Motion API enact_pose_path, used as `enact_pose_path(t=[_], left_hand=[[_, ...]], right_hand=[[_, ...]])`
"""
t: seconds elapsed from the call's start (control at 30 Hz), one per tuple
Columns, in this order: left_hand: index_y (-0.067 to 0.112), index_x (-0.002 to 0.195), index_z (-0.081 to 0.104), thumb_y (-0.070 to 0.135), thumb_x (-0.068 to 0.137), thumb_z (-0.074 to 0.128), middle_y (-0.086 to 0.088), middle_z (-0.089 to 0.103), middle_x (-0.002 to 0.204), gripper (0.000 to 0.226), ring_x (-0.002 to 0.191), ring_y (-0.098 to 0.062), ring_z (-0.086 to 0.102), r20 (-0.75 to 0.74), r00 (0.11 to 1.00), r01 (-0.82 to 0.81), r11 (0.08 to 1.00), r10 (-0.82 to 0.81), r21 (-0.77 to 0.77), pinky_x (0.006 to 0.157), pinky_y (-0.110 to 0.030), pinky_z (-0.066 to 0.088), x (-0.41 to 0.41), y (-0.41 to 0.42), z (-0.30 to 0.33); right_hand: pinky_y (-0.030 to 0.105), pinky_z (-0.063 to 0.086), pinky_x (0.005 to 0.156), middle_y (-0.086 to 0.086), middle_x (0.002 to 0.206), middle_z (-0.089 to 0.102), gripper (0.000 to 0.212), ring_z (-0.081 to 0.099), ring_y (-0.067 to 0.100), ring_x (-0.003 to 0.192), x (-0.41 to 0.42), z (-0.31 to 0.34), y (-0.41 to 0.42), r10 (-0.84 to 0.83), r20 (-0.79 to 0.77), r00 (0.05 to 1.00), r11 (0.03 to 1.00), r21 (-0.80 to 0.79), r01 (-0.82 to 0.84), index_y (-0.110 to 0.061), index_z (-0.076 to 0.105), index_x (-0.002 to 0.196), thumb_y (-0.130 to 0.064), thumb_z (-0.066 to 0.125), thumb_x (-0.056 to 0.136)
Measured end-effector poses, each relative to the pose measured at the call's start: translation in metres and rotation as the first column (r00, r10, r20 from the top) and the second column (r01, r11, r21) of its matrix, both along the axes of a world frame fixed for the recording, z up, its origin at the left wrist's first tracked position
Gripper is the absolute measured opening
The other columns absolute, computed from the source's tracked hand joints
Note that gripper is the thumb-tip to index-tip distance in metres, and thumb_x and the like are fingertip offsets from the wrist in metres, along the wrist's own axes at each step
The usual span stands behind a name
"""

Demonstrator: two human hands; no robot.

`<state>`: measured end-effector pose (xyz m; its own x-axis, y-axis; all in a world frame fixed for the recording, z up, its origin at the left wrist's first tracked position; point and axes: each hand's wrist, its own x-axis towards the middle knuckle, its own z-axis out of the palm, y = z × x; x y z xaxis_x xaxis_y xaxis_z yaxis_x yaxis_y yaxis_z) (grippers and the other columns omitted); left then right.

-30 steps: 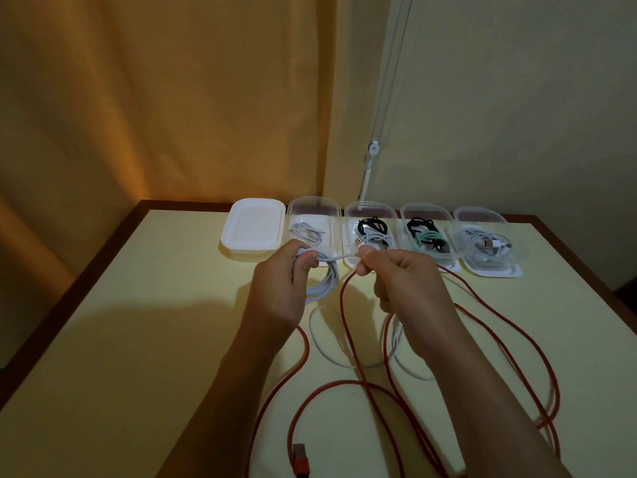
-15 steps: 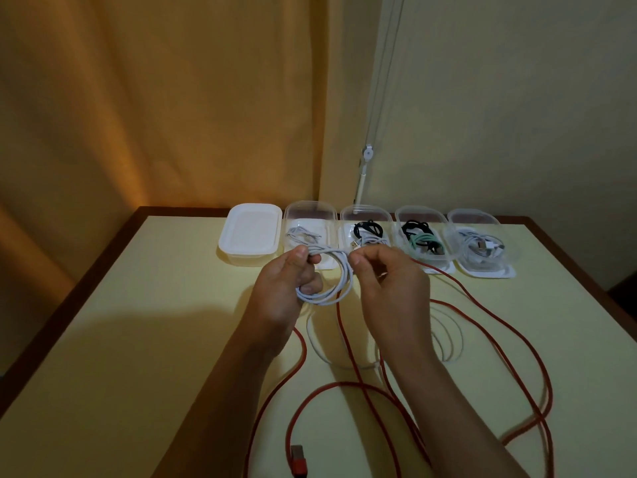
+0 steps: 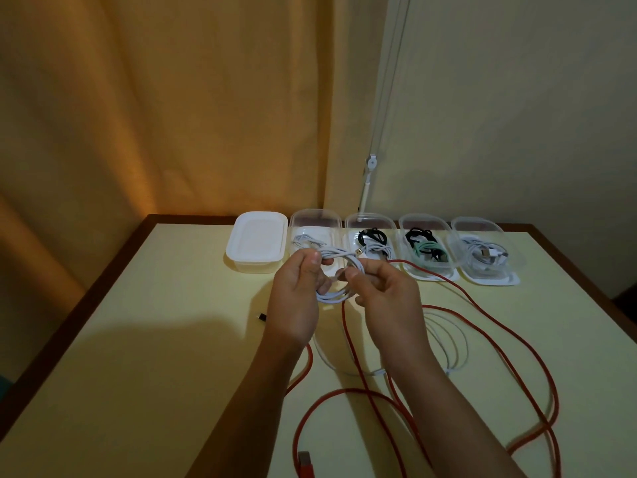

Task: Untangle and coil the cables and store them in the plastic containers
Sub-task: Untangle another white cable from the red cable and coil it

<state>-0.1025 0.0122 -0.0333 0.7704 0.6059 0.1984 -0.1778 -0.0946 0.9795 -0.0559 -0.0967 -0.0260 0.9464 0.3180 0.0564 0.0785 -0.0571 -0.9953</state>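
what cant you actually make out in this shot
- Head view: inside of the closed white container, hidden by its opaque lid.
- Red cable: its far run is cut off by the bottom edge and covered by the forearms.
- White cable coil: part hidden inside the left hand and right hand.
- Small dark object on the table: too small to identify.

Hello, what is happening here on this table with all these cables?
A person is winding a white cable into a small coil above the table. The left hand grips the loops and the right hand pinches the strand beside them. At the far edge stand four open clear containers already holding coiled cables, and one closed white container. A long red cable and another white cable lie loose on the table, not yet coiled.
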Motion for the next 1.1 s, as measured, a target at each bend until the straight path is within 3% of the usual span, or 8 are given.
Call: enact_pose_path(t=[0.1,0.4,0.5,0.6,0.8,0.93,1.03,1.1], left_hand=[[0.012,0.094,0.062,0.025,0.106,0.038,0.004,0.051,0.066,0.029,0.059,-0.001,0.046,-0.006,0.998,-0.055,0.992,0.056,0.116,0.058,-0.012,0.040,0.001,-0.001,-0.001],[0.016,0.097,0.064,0.021,0.105,0.040,0.010,0.065,0.085,0.026,0.079,0.009,0.060,-0.067,0.990,-0.107,0.970,0.124,0.221,0.068,-0.003,0.042,-0.001,0.007,-0.007],[0.015,0.098,0.065,0.020,0.105,0.042,0.007,0.068,0.088,0.025,0.081,0.003,0.062,-0.040,0.991,-0.118,0.966,0.131,0.229,0.069,-0.005,0.043,-0.001,0.007,-0.007],[0.014,0.098,0.066,0.019,0.105,0.042,0.007,0.069,0.088,0.025,0.080,0.000,0.063,-0.022,0.993,-0.104,0.969,0.112,0.226,0.070,-0.008,0.046,-0.001,0.007,-0.006],[0.011,0.094,0.065,0.018,0.105,0.040,0.004,0.068,0.082,0.028,0.076,-0.003,0.062,-0.012,0.999,-0.033,0.973,0.037,0.229,0.069,-0.012,0.048,-0.002,0.008,-0.006],[0.018,0.087,0.061,0.020,0.105,0.039,0.011,0.060,0.065,0.028,0.061,-0.002,0.056,-0.007,1.000,-0.028,0.981,0.030,0.192,0.060,-0.015,0.045,-0.002,0.012,-0.007],[0.014,0.090,0.060,0.021,0.106,0.038,0.004,0.058,0.063,0.027,0.059,-0.007,0.055,0.016,0.999,-0.037,0.993,0.036,0.115,0.059,-0.020,0.046,-0.003,0.018,-0.007],[0.013,0.090,0.059,0.021,0.106,0.037,0.004,0.057,0.063,0.028,0.059,-0.008,0.053,0.026,0.998,-0.065,0.994,0.063,0.088,0.058,-0.020,0.046,-0.004,0.023,-0.006]], right_hand=[[0.009,0.047,0.063,-0.006,0.087,0.077,0.014,0.069,-0.002,0.077,-0.003,0.000,0.000,0.021,-0.045,0.999,0.997,0.080,-0.017,-0.017,0.072,0.106,-0.017,0.060,0.099],[0.027,0.051,0.076,-0.004,0.076,0.068,0.026,0.065,0.012,0.076,-0.006,0.000,0.008,0.288,-0.196,0.937,0.930,0.291,-0.225,-0.007,0.070,0.117,-0.014,0.049,0.103],[0.034,0.055,0.091,0.002,0.105,0.076,0.031,0.071,0.018,0.101,-0.003,-0.002,0.008,0.341,-0.124,0.932,0.923,0.232,-0.306,-0.012,0.069,0.122,-0.017,0.062,0.092],[0.042,0.054,0.097,0.009,0.110,0.075,0.042,0.071,0.027,0.106,-0.001,0.000,0.004,0.364,-0.105,0.925,0.915,0.226,-0.334,-0.013,0.069,0.120,-0.017,0.065,0.079],[0.045,0.056,0.091,0.006,0.089,0.071,0.045,0.068,0.023,0.086,0.003,0.002,-0.003,0.431,-0.053,0.901,0.892,0.177,-0.416,-0.018,0.066,0.121,-0.011,0.069,0.077],[0.023,0.054,0.075,-0.010,0.072,0.064,0.043,0.064,0.006,0.074,0.001,0.004,-0.004,0.371,0.010,0.929,0.929,-0.010,-0.371,-0.028,0.062,0.127,-0.007,0.069,0.091],[0.020,0.053,0.067,-0.006,0.098,0.067,0.047,0.065,0.009,0.075,0.000,0.002,-0.003,0.298,0.032,0.954,0.954,-0.040,-0.297,-0.032,0.061,0.130,-0.005,0.067,0.092],[0.023,0.054,0.063,-0.003,0.100,0.067,0.041,0.063,0.011,0.066,0.002,0.002,-0.005,0.249,0.011,0.968,0.968,-0.019,-0.249,-0.030,0.065,0.128,-0.007,0.065,0.094]])
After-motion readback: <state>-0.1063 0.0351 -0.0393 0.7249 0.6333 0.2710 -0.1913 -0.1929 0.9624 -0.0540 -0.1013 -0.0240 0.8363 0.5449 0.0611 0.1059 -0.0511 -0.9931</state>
